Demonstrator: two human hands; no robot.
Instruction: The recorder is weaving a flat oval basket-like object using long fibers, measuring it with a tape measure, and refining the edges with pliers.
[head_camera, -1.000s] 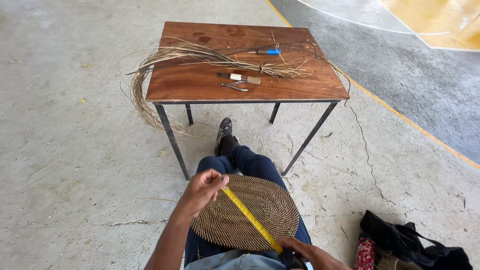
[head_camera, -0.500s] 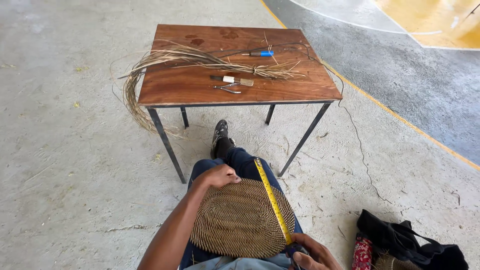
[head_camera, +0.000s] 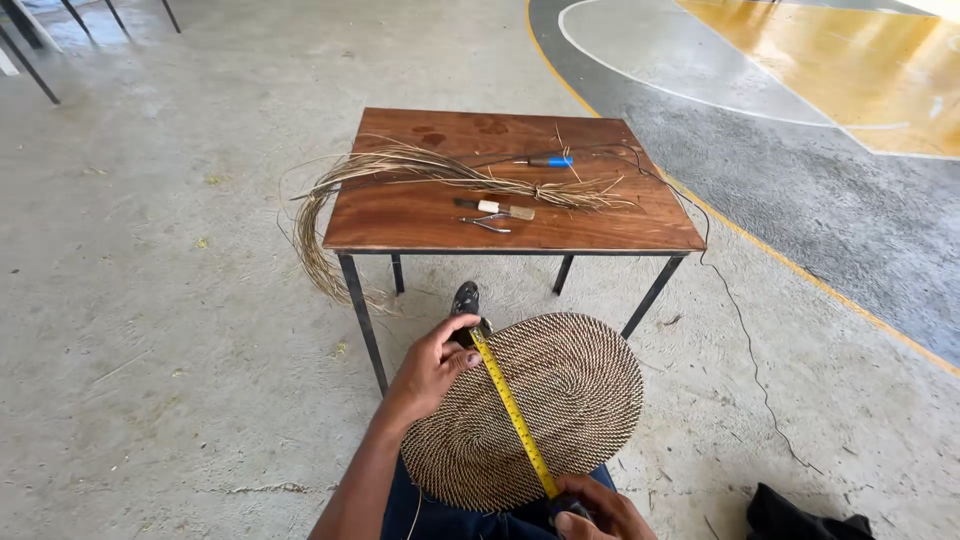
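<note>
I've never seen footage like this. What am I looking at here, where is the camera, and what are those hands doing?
There is no machine here: the camera sits on a person's head and looks down at their own two hands. On their lap lies an oval woven mat. The left hand pins the end of a yellow tape measure to the mat's far edge; the right hand holds the tape at the near edge, so it stretches across the mat. In front stands a wooden table with a bundle of dried fibres, a blue-handled tool, a light-handled tool and small pliers. The floor is concrete.
</note>
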